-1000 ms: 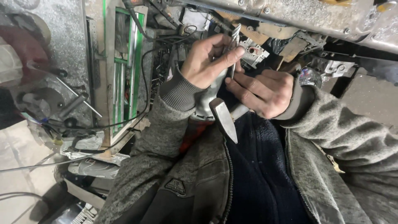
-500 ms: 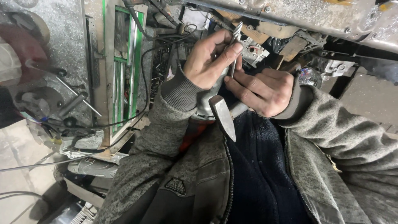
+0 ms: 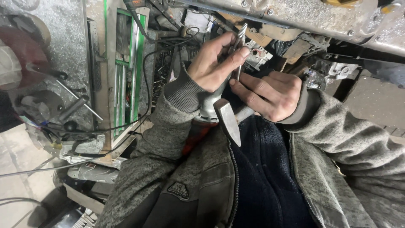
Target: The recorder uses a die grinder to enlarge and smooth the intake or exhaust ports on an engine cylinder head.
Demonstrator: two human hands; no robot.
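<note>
- While the left hand [image 3: 211, 63] pinches the thin metal tool [image 3: 239, 52] at centre top, its fingers should stay firm.
- The right hand [image 3: 270, 95], fingers curled around the hammer [image 3: 228, 120], should steady it.

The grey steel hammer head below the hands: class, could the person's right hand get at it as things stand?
Probably yes: the grey steel hammer head lies uncovered just beside the right hand, though that hand's fingers are on a thin metal tool.

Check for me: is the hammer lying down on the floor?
No: the hammer sits up against the person's chest, just below the left hand and right hand, which hold a thin metal tool.
</note>
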